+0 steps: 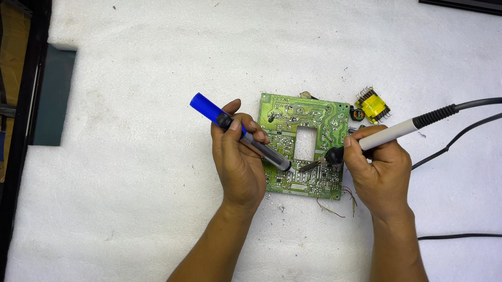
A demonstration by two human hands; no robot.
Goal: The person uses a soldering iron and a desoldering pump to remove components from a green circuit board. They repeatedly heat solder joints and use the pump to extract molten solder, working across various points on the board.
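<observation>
Two hands over green circuit board (302, 142) on white counter (142, 81): left hand (238, 162) grasping blue desoldering pump (236, 129); right hand (377, 170) grasping soldering iron (380, 137), tip on board.

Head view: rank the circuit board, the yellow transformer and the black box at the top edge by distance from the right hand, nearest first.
From the right hand:
1. Green circuit board, right beside it on its left, under the iron's tip.
2. Yellow transformer, just above the hand, off the board's top right corner.
3. Black box, far up at the top edge.

Two bare forearms come in from the near edge, without sleeves, gloves, watch or rings. The left hand (236, 162) and right hand (379, 174) have short, plain nails.
</observation>
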